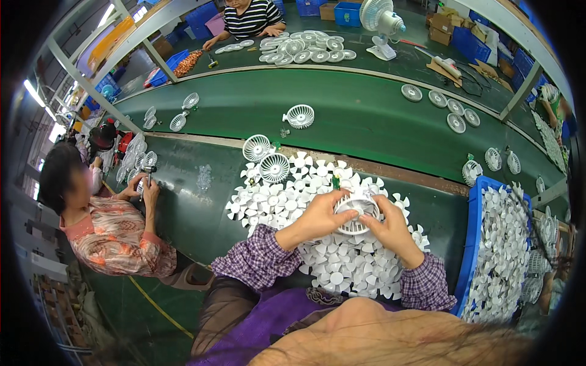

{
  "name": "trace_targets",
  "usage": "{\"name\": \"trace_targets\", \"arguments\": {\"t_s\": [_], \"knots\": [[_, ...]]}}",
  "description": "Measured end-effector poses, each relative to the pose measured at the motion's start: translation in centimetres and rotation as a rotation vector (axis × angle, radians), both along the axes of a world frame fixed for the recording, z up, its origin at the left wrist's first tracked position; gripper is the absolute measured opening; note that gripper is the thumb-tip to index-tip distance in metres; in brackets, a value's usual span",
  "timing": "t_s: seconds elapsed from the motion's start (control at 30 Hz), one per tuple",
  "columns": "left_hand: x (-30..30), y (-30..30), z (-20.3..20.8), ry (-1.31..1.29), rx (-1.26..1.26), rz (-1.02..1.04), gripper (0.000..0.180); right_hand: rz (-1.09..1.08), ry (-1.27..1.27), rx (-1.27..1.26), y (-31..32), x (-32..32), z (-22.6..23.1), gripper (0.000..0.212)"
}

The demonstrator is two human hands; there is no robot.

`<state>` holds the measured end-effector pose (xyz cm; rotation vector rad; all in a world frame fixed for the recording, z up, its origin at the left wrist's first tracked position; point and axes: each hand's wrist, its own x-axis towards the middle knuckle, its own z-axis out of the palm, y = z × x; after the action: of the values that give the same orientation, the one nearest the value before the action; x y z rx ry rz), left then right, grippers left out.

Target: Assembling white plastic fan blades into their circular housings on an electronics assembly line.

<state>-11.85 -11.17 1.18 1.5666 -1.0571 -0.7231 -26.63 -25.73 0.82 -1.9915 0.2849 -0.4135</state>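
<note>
Over the pile of white fan blades [342, 268], I hold a round white slatted fan housing [358, 201] between my two hands. My left hand [320, 215] grips its left side, and my right hand [390, 229] closes round its right side. Both thumbs press at the middle of the housing, where a white fan blade appears to sit, partly covered by them. A small green piece [336, 182] shows at the housing's upper left. Just beyond the pile stand two more slatted housings, one farther back [256, 147] and one nearer [274, 168].
A blue crate [473, 244] full of white blades stands to my right. Behind the bench runs a green conveyor belt [354, 122] carrying several housings and round grilles. One co-worker [116, 226] at the left holds a tool at a part; another [250, 21] is across the belt.
</note>
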Motion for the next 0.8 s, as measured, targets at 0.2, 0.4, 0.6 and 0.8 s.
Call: {"name": "trace_targets", "arguments": {"t_s": [0.2,0.4,0.6,0.8], "knots": [[3.2,-1.1,1.4,0.260,0.211,-0.114,0.046,-0.233,-0.096,0.424,-8.3,1.2,-2.5,0.028],[13.2,-3.2,0.6,0.250,0.305,0.148,0.035,-0.591,0.334,0.096,-17.1,-5.4,-6.7,0.029],[19.7,-8.3,-2.8,0.157,0.412,0.465,0.043,-0.588,0.265,-0.055,-16.3,-8.3,-9.4,0.029],[22.5,-11.5,-6.5,-0.257,0.591,0.486,0.035,-0.630,0.300,-0.244,-15.9,-8.2,-9.8,0.032]]}}
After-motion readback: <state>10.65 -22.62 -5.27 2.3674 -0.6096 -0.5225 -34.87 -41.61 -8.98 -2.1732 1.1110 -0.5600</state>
